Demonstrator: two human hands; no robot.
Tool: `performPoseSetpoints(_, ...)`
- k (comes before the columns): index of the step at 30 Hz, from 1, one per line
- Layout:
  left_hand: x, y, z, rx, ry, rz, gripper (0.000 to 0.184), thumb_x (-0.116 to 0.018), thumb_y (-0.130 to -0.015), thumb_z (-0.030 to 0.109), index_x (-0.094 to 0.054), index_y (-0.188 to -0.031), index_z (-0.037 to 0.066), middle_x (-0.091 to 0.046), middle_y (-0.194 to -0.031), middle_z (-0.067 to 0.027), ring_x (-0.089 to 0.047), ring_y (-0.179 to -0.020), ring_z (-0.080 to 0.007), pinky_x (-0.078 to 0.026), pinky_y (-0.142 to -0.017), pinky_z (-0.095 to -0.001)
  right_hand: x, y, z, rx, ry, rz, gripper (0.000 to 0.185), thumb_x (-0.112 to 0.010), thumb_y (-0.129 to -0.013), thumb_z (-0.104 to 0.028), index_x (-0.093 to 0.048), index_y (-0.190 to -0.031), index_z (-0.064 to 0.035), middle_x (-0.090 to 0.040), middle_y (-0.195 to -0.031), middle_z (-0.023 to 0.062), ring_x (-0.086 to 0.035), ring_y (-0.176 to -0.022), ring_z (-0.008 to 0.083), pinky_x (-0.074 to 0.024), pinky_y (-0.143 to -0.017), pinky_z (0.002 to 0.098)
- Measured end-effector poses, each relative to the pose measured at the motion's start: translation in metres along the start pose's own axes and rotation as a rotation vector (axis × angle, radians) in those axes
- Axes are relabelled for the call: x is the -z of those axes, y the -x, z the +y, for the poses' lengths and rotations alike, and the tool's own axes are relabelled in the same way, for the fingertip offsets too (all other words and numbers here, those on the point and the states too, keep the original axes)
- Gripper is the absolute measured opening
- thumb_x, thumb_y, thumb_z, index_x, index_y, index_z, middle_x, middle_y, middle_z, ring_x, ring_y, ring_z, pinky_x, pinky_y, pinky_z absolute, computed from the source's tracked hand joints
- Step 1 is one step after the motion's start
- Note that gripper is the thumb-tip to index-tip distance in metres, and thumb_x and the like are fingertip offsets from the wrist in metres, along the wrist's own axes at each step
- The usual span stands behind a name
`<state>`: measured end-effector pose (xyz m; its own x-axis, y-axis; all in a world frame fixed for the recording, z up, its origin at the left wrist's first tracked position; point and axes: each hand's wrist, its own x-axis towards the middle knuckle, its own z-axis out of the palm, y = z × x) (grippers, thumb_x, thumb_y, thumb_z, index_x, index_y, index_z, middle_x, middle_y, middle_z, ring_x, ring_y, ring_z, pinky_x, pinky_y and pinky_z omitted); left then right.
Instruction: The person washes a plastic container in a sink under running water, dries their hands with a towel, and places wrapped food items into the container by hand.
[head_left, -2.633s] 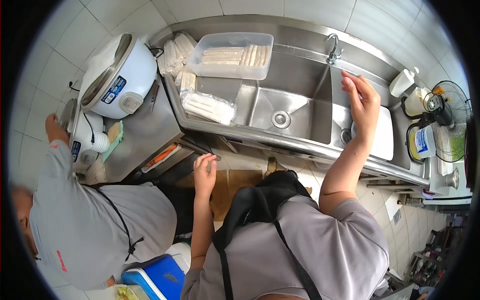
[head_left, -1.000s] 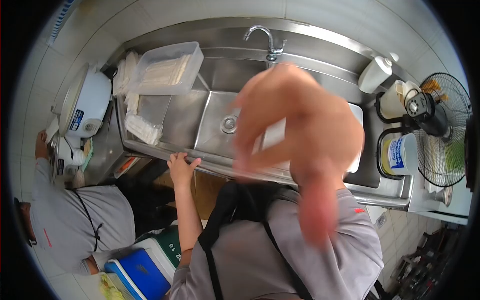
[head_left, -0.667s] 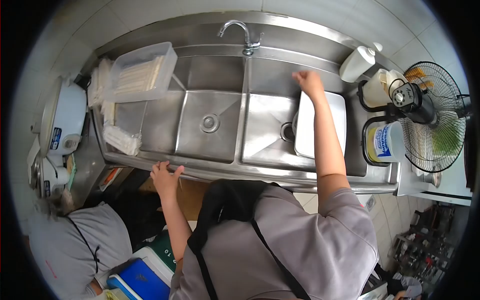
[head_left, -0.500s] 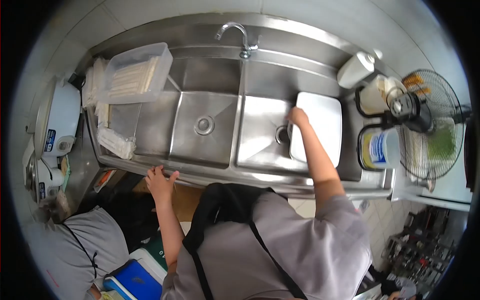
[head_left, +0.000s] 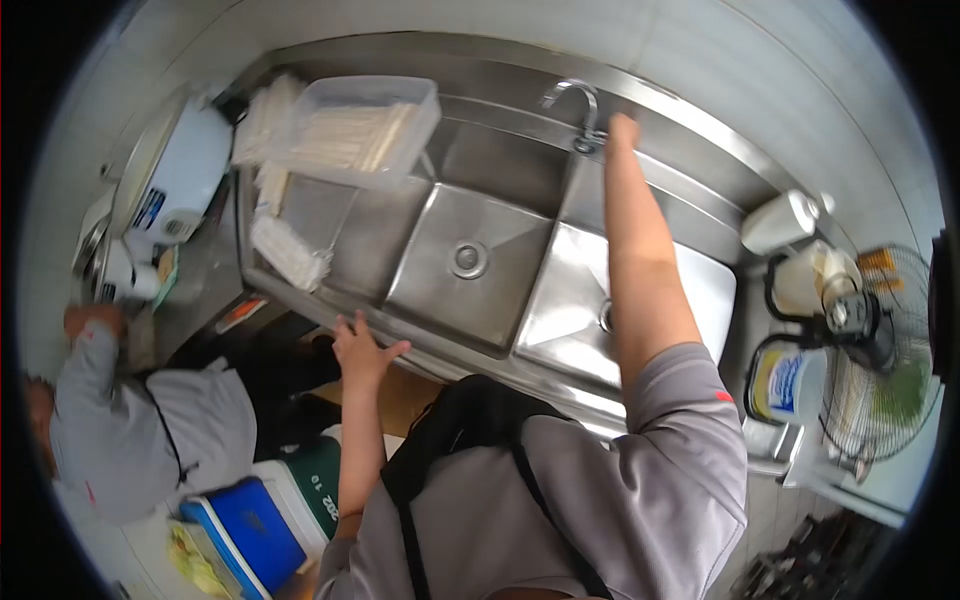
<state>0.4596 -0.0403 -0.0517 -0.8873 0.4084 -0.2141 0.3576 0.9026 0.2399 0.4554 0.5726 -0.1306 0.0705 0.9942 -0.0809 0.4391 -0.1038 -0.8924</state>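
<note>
My right hand [head_left: 622,130] reaches to the back of the sink, at the handle side of the chrome faucet [head_left: 585,110]; its fingers look curled, but what they grip is hidden. No water shows under the spout. Near the front rim of the metal sink [head_left: 440,355], my left hand [head_left: 363,350] has its fingers spread and holds nothing. Beneath my right forearm, a white tray or lid [head_left: 708,300] lies in the right basin. On the left, a clear plastic tub [head_left: 412,160] holds pale sticks, with plastic-wrapped packs [head_left: 288,250] beside it.
A white bottle [head_left: 780,222], a labelled tub [head_left: 797,385] and a fan [head_left: 880,370] stand at the right. Rice cookers [head_left: 185,180] are at the far left, beside a co-worker [head_left: 150,430] in grey. A blue-lidded box [head_left: 255,535] is low at the left.
My right hand has gone from the white tray up to the faucet. My left hand stays by the front rim. The whole view has turned and shifted.
</note>
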Motion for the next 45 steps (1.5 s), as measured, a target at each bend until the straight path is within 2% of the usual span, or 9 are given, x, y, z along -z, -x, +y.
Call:
performPoseSetpoints(5,0.005,0.001,0.006,0.006,0.052,0.011,0.100,-0.079,-0.053,0.043,-0.033,-0.130,0.000,-0.022,-0.135,-0.0291,-0.021,-0.125,-0.0440,-0.023,-0.102,-0.0443,0.022,0.025,0.013,0.035,-0.708,-0.113,0.047,-0.046,-0.086,-0.047,-0.056,-0.090,-0.0009,-0.057,-0.081,0.0056,-0.048,-0.070,0.0128,-0.0387,-0.066,0.0283)
performPoseSetpoints(12,0.006,-0.002,0.007,0.034,0.004,-0.040,0.100,-0.079,-0.052,0.043,-0.032,-0.132,0.004,-0.021,-0.137,-0.0267,-0.018,-0.125,-0.0456,-0.021,-0.103,-0.0457,0.062,0.034,0.059,0.287,-0.168,-0.359,0.026,-0.060,-0.078,-0.029,-0.060,-0.071,-0.0035,-0.058,-0.066,0.0072,-0.053,-0.071,0.0169,-0.0420,-0.064,0.0315)
performPoseSetpoints(16,0.005,-0.002,0.009,0.037,0.004,-0.042,0.101,-0.078,-0.052,0.045,-0.031,-0.133,0.005,-0.022,-0.137,-0.0255,-0.018,-0.125,-0.0461,-0.021,-0.103,-0.0458,0.046,0.046,0.061,0.342,-0.156,0.055,0.025,-0.062,-0.074,-0.022,-0.063,-0.081,0.0015,-0.061,-0.085,0.0156,-0.057,-0.080,0.0282,-0.0435,-0.077,0.0379)
performPoseSetpoints(19,0.005,-0.003,0.007,0.024,-0.014,-0.034,0.101,-0.076,-0.053,0.048,-0.032,-0.133,0.006,-0.022,-0.138,-0.0246,-0.018,-0.126,-0.0461,-0.021,-0.103,-0.0454,0.037,0.056,0.028,0.821,-0.151,0.369,0.026,-0.061,-0.074,-0.022,-0.063,-0.083,0.0020,-0.059,-0.094,0.0172,-0.057,-0.083,0.0297,-0.0437,-0.078,0.0390)
performPoseSetpoints(23,0.001,-0.001,0.003,0.009,-0.020,-0.026,0.100,-0.075,-0.053,0.050,-0.033,-0.132,0.005,-0.023,-0.138,-0.0243,-0.018,-0.126,-0.0460,-0.021,-0.103,-0.0449,0.038,0.049,0.015,0.695,0.268,0.046,0.026,-0.054,-0.074,-0.018,-0.064,-0.085,0.0025,-0.057,-0.095,0.0211,-0.055,-0.087,0.0354,-0.0436,-0.079,0.0414)
performPoseSetpoints(32,-0.003,-0.001,-0.002,-0.008,-0.008,-0.014,0.102,-0.071,-0.054,0.056,-0.032,-0.133,0.004,-0.022,-0.137,-0.0254,-0.016,-0.125,-0.0477,-0.015,-0.104,-0.0489,0.033,0.136,0.001,0.729,-0.002,0.144,0.022,-0.055,-0.071,-0.011,-0.064,-0.088,0.0010,-0.059,-0.095,0.0181,-0.056,-0.088,0.0318,-0.0450,-0.078,0.0396)
performPoseSetpoints(35,-0.005,-0.004,-0.001,0.002,-0.014,-0.026,0.101,-0.071,-0.055,0.057,-0.032,-0.133,0.005,-0.022,-0.138,-0.0253,-0.016,-0.126,-0.0476,-0.015,-0.104,-0.0492,-0.009,0.180,-0.001,-0.082,-0.504,-0.667,0.021,-0.049,-0.080,-0.008,-0.058,-0.095,0.0039,-0.057,-0.092,0.0157,-0.060,-0.075,0.0265,-0.0501,-0.072,0.0383)
performPoseSetpoints(37,-0.006,-0.001,-0.004,0.002,-0.022,-0.036,0.101,-0.071,-0.055,0.057,-0.033,-0.132,0.005,-0.021,-0.138,-0.0251,-0.015,-0.126,-0.0475,-0.014,-0.104,-0.0493,-0.050,0.178,0.018,-0.548,-0.795,-1.003,0.019,-0.043,-0.083,-0.002,-0.048,-0.095,0.0110,-0.052,-0.095,0.0224,-0.057,-0.082,0.0373,-0.0521,-0.074,0.0474)
performPoseSetpoints(45,-0.002,0.003,0.000,0.004,-0.013,-0.001,0.098,-0.073,-0.055,0.053,-0.036,-0.131,0.004,-0.021,-0.138,-0.0248,-0.015,-0.126,-0.0468,-0.017,-0.104,-0.0467,-0.085,0.172,-0.002,-0.740,-0.817,-0.841,0.025,-0.041,-0.084,-0.003,-0.042,-0.107,0.0039,-0.045,-0.110,0.0249,-0.046,-0.101,0.0423,-0.0322,-0.090,0.0604)
